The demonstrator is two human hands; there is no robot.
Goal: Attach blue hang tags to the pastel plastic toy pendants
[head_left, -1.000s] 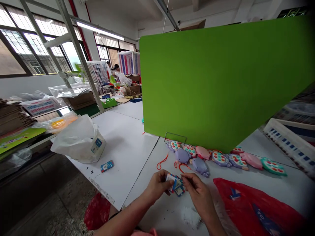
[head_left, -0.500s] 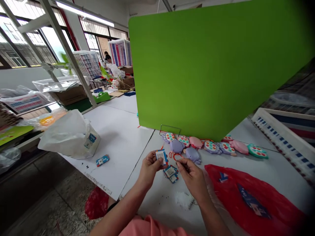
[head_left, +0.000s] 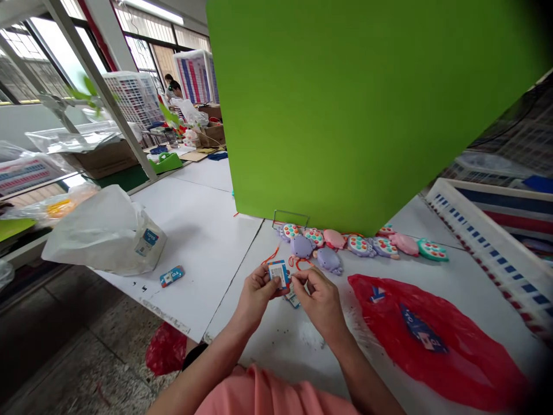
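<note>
Left hand (head_left: 258,297) held above the white laminate surface (head_left: 203,230), its fingers (head_left: 261,280) and thumb pinching a small rectangular card tag with a blue border and white barcode label (head_left: 277,274) by its edges, face up. Right hand (head_left: 318,297) just beside it, thumb and forefinger pressed together at the tag's lower right corner; whether anything thin lies between them cannot be told. A second blue-and-white card tag (head_left: 292,300) lies partly hidden below the hands, its exact form obscured. A thin orange cord (head_left: 271,256) runs up and away from the left of the held tag, and an orange cord loop (head_left: 298,263) lies just beyond the hands. Farther along the surface, against the foot of a green upright divider panel (head_left: 345,104), stands a row of soft purple, pink and teal turtle-shaped toys with coloured buttons; the nearest, a purple one (head_left: 329,261), sits near the right hand. A flattened red plastic bag (head_left: 432,334) lies right of the hands. To the left sit a white plastic bag (head_left: 103,233) and a loose blue card (head_left: 171,276). Pink sleeve (head_left: 259,392) at lower edge.
</note>
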